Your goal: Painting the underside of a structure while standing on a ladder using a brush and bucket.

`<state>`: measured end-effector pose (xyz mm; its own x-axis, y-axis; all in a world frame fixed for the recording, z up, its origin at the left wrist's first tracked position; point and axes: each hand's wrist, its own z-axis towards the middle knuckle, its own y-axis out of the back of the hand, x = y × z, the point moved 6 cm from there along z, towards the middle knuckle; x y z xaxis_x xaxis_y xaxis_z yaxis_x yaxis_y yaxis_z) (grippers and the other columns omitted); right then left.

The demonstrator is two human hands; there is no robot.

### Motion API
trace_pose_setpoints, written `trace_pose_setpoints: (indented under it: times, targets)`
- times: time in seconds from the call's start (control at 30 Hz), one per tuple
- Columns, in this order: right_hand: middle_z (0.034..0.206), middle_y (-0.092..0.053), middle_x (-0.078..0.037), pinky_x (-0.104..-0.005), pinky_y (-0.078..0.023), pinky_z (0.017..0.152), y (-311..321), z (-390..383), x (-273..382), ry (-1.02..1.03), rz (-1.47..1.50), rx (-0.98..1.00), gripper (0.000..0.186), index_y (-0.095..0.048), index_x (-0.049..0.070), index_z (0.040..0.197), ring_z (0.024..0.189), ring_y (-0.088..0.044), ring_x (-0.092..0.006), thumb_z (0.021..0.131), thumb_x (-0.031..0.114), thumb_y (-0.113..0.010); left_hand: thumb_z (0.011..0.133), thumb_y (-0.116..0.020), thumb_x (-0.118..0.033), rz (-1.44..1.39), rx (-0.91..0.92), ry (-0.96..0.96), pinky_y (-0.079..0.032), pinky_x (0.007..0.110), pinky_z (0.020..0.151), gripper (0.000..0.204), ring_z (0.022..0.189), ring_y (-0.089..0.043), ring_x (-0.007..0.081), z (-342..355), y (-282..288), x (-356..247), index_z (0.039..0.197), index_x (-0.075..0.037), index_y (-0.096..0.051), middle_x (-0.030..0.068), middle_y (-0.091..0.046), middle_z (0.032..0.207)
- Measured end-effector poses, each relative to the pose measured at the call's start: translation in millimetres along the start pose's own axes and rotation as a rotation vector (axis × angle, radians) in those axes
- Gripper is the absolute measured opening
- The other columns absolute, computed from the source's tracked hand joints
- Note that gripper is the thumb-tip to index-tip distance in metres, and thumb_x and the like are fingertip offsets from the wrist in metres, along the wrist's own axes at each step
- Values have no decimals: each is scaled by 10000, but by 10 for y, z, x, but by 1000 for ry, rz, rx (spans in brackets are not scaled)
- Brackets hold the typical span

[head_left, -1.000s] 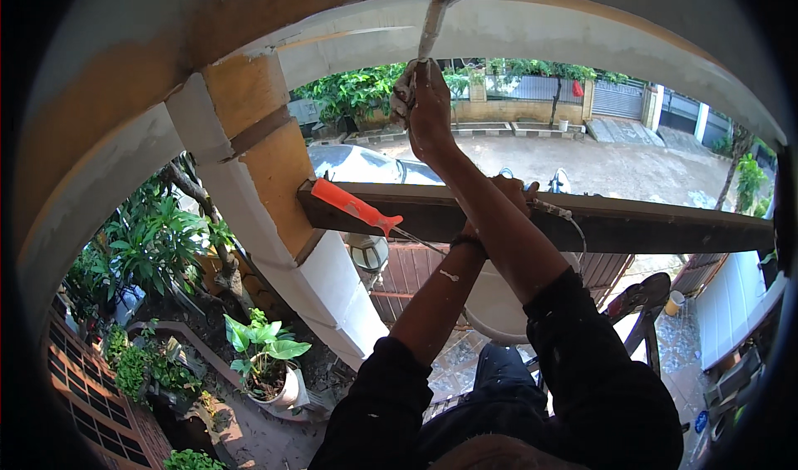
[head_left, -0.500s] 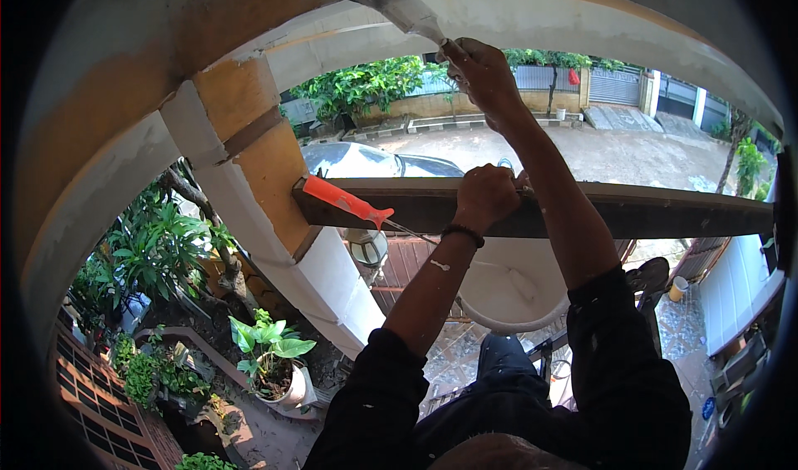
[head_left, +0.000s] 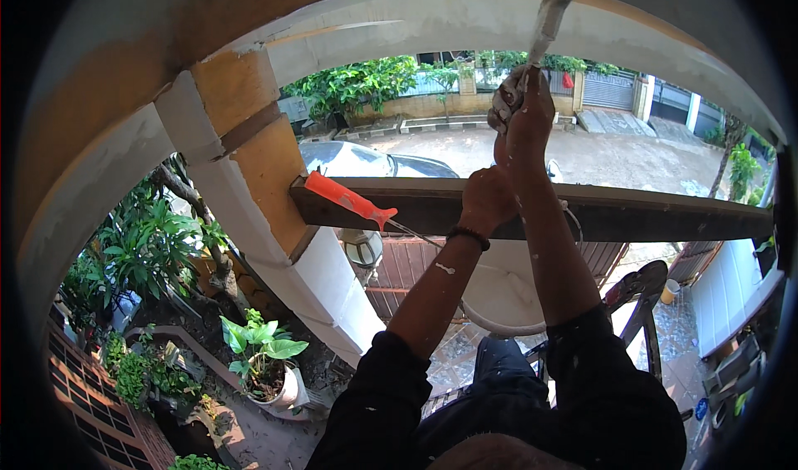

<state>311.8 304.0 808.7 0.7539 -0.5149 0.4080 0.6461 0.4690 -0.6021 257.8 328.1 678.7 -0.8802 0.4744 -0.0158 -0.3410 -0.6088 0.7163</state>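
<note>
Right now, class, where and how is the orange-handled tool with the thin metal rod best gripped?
Probably by its thick orange handle, coming from the person's left: it slants across the long dark beam, apart from the left hand, its end pointing up-left and its thin metal rod sloping down-right.

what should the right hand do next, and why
Perhaps one short, light stroke along the pale arch with the flat tool: the right hand is closed around its lower end, its upper end appears to meet the arch, and the left hand sits lower, by the wooden beam, clear of the tool.
</note>
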Motion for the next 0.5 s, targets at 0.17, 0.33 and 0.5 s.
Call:
trace_pose_setpoints:
  times: [0.17,0.33,0.5]
  targets:
    - [681,-403,61,-218,-269,418,-638,9,-629,20,-19,190,269,-458,154,933,485,-338,-36,1076,381,-454,978,-572,-405,-156,65,178,-515,410,683,408,735,-677,296,104,56,-138,828,-52,-711,156,-698,753]
    - [666,-368,55,-207,-268,415,-1014,-124,-1013,-14,-238,344,264,-435,131,955,499,-311,-18,1076,364,-456,1004,-513,-430,-66,87,204,-511,456,635,511,625,-671,342,77,176,-152,761,-31,-720,184,-665,651]
    - [717,-497,-68,-341,-394,563,-928,-89,-1001,204,-607,422,365,-513,17,898,600,-458,-141,1070,334,-459,1002,-522,-432,-128,157,226,-508,447,636,495,633,-670,327,135,172,-223,747,-53,-712,166,-673,669]
